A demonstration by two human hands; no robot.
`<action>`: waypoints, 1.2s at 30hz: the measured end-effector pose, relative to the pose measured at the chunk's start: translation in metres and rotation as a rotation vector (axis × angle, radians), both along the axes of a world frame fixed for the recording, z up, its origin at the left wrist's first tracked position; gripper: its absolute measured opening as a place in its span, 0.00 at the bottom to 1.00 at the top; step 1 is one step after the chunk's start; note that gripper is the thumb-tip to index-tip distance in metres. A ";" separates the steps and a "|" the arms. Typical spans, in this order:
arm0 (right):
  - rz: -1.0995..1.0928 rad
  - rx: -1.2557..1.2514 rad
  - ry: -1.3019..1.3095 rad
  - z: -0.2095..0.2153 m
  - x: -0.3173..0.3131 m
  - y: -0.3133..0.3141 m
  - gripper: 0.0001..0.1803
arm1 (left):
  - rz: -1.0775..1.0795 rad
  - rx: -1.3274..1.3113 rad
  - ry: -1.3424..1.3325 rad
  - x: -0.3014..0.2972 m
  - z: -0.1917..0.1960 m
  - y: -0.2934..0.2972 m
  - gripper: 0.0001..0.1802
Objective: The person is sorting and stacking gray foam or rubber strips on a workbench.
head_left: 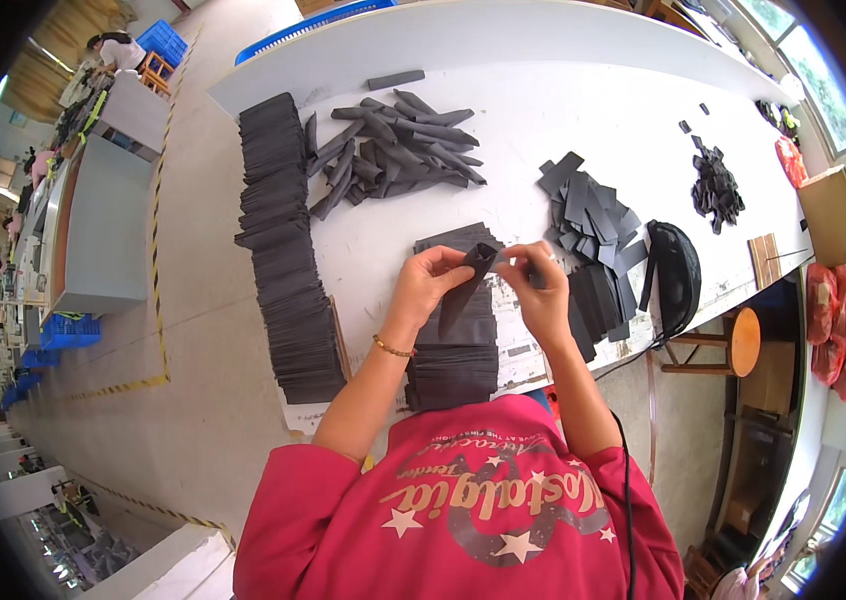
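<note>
Between thumb and fingers, my left hand (433,285) grips a dark grey fabric piece (461,300) that is folded into a tube, its open end turned up and away. At that upper end my right hand (538,288) is pinched closed. A pale sliver shows at its fingertips and something dark lies in the palm; what exactly it holds I cannot make out. Under both hands lies a neat stack of flat dark fabric pieces (453,368). Close to my right hand is another stack of dark strips (595,300).
A long row of stacked fabric (288,250) lines the white table's left edge. Farther back lie rolled tubes (398,150), loose flat strips (583,205) and small black pieces (716,190). A black pouch (675,280) with a cord and a wooden stool (743,342) are at right.
</note>
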State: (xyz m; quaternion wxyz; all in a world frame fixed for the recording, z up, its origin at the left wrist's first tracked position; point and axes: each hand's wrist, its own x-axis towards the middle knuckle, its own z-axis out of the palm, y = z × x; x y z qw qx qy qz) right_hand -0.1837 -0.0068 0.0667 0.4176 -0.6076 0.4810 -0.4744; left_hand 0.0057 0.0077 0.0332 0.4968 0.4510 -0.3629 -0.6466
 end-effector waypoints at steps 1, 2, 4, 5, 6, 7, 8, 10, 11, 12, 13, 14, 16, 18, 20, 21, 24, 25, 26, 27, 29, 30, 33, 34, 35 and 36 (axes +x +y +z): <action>0.087 -0.049 0.120 0.006 0.000 0.000 0.11 | -0.001 0.004 0.001 -0.001 0.000 0.002 0.09; 0.096 -0.100 0.158 0.006 0.005 0.001 0.12 | -0.024 -0.015 -0.022 -0.001 -0.001 0.005 0.10; 0.084 -0.098 0.194 0.001 0.005 -0.002 0.12 | -0.050 -0.044 -0.045 -0.002 0.001 0.001 0.10; 0.076 -0.093 0.230 -0.003 0.005 -0.003 0.11 | -0.061 -0.048 -0.063 -0.002 0.002 -0.002 0.11; 0.100 -0.091 0.149 -0.005 0.003 -0.003 0.08 | -0.068 -0.045 -0.082 -0.001 0.002 0.000 0.11; 0.103 -0.089 0.148 -0.006 0.001 -0.002 0.08 | -0.064 -0.043 -0.083 0.002 0.002 0.000 0.11; 0.143 0.021 0.041 -0.007 -0.001 0.000 0.06 | -0.076 -0.052 -0.099 0.006 0.003 -0.001 0.11; 0.201 0.140 -0.073 -0.009 -0.004 0.003 0.04 | -0.085 -0.063 -0.113 0.010 0.004 -0.003 0.12; 0.204 0.141 -0.071 -0.009 -0.003 0.004 0.04 | -0.092 -0.063 -0.133 0.012 0.003 -0.003 0.12; 0.185 0.166 -0.077 -0.007 -0.002 0.005 0.04 | -0.101 -0.062 -0.154 0.012 0.003 -0.003 0.12; 0.167 0.191 -0.083 -0.006 0.000 0.005 0.05 | -0.099 -0.061 -0.153 0.014 0.003 -0.002 0.12; 0.169 0.192 -0.082 -0.005 0.002 0.004 0.05 | -0.122 -0.066 -0.188 0.015 0.004 -0.002 0.12; 0.150 0.173 0.081 -0.002 0.006 0.001 0.07 | -0.146 -0.072 -0.222 0.017 0.009 -0.003 0.12; 0.089 0.247 0.020 0.001 0.007 0.004 0.07 | -0.223 -0.143 -0.399 0.022 0.016 -0.009 0.09; -0.032 0.402 -0.144 -0.001 0.005 0.003 0.08 | -0.038 -0.295 -0.587 0.037 0.016 -0.015 0.08; -0.096 0.481 -0.245 -0.005 0.002 0.002 0.08 | 0.146 -0.446 -0.769 0.042 0.014 -0.017 0.07; -0.117 0.491 -0.648 -0.002 0.007 -0.002 0.09 | 0.837 -0.217 -0.401 0.042 -0.016 0.001 0.10; -0.092 0.519 -0.716 -0.003 0.009 -0.003 0.10 | 0.655 -0.161 -0.283 0.033 -0.023 0.016 0.12; -0.089 0.520 -0.719 -0.002 0.014 -0.004 0.10 | 0.476 -0.101 -0.169 0.015 -0.028 0.033 0.14; -0.067 0.565 -0.758 -0.001 0.021 -0.003 0.10 | 0.295 -0.116 0.011 -0.008 -0.025 0.037 0.18; -0.034 0.640 -0.744 -0.001 0.030 0.005 0.11 | 0.312 -0.064 0.448 -0.030 -0.031 0.032 0.20; -0.050 0.651 -0.682 0.001 0.032 0.008 0.11 | 0.309 -0.056 0.454 -0.030 -0.022 0.024 0.20; -0.021 0.684 -0.425 -0.008 0.031 0.012 0.10 | 0.428 -0.146 0.452 -0.017 0.007 0.005 0.21; -0.031 0.477 -0.080 -0.017 0.027 0.012 0.11 | 0.363 -0.112 0.431 -0.009 0.007 0.004 0.20; -0.042 0.261 0.259 -0.024 0.024 0.010 0.14 | 0.296 -0.077 0.410 -0.002 0.007 0.003 0.19; -0.045 0.265 0.260 -0.026 0.020 0.010 0.14 | 0.285 -0.077 0.349 0.003 0.008 0.003 0.19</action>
